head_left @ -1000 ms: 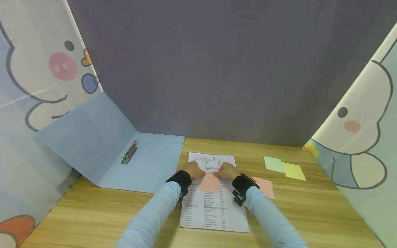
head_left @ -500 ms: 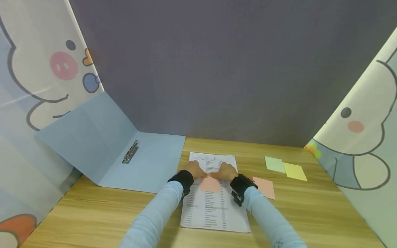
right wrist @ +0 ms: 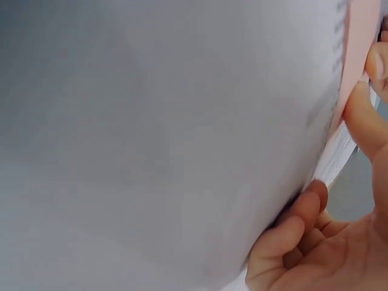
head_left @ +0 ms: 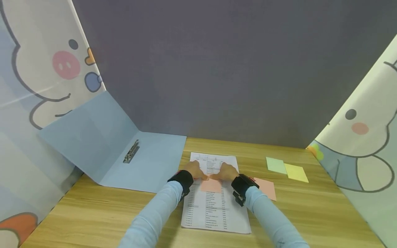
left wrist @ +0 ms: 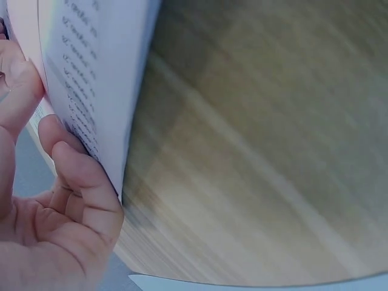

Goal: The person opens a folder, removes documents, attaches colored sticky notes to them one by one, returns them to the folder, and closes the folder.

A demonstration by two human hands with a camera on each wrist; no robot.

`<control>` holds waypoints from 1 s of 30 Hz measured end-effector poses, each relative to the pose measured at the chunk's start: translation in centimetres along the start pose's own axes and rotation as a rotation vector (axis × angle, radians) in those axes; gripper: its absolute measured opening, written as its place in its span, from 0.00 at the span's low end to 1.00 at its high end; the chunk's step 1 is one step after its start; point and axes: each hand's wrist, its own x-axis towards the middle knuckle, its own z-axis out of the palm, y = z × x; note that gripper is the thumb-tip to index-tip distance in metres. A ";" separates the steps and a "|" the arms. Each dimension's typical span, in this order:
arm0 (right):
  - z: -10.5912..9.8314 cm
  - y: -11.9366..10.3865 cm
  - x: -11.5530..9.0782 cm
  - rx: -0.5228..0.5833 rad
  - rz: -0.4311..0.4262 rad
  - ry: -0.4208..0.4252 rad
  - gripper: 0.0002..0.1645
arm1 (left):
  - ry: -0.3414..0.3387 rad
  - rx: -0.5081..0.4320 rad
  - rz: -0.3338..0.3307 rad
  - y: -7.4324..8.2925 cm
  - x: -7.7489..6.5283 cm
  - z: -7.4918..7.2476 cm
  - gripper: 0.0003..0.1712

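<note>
A pink sticky note point(head_left: 211, 186) lies on the upper half of a printed list point(head_left: 220, 215), flat on the table in the head view. My left hand point(head_left: 193, 169) is at the note's upper left, its thumb pressed on the note's top edge. From the other side, my right hand point(head_left: 227, 172) presses its thumb on the same edge. Both thumbs show at the pink note point(right wrist: 359, 42) in the right wrist view. The other fingers point(left wrist: 85, 176) of the left hand are bent, tips against the paper; those of the right point(right wrist: 279, 242) lie likewise.
On the left a blue folder point(head_left: 158, 162) lies open, its cover leaning on the side panel, with a metal clip point(head_left: 131, 151) inside. To the right are a second pink note point(head_left: 266, 188), a green note point(head_left: 276, 165) and a yellow note point(head_left: 296, 173). A grey panel point(head_left: 217, 69) stands behind.
My thumbs have moved closer together along the note's top edge, then slightly apart again. The note and the printed list stay in place.
</note>
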 end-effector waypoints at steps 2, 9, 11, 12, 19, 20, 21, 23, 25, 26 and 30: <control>-0.3 0.4 0.2 -0.015 -0.024 -0.010 0.42 | -0.014 -0.019 -0.004 0.2 -0.2 -0.1 0.34; -1.2 1.2 0.2 0.069 -0.085 -0.034 0.23 | -0.043 -0.056 -0.033 0.2 -0.4 -0.5 0.30; -1.1 1.3 0.2 0.087 -0.075 -0.036 0.23 | -0.049 -0.062 -0.038 0.2 -0.4 -0.5 0.31; -1.1 1.3 0.2 0.082 -0.076 -0.034 0.23 | -0.048 -0.061 -0.036 0.2 -0.4 -0.5 0.31; -0.8 0.2 -0.1 0.073 -0.046 -0.031 0.31 | 0.018 0.021 -0.040 0.4 -0.2 -0.1 0.37; -0.7 0.1 -0.1 0.073 -0.035 -0.027 0.33 | 0.030 0.033 -0.038 0.4 -0.1 0.1 0.37; -0.7 0.0 -0.1 0.074 -0.025 -0.021 0.35 | 0.042 0.045 -0.036 0.4 0.1 0.2 0.38; -0.5 0.0 -0.1 0.072 -0.011 -0.010 0.39 | 0.062 0.066 -0.023 0.4 0.4 0.5 0.38; -0.3 0.0 0.0 0.077 0.002 -0.001 0.42 | 0.067 0.058 -0.017 0.2 0.6 0.7 0.37; -0.3 0.0 0.0 0.074 0.009 0.000 0.43 | 0.068 0.052 -0.012 0.2 0.7 0.8 0.36; -0.1 0.0 0.2 0.086 0.030 0.003 0.44 | 0.046 0.008 -0.022 0.0 0.9 0.7 0.32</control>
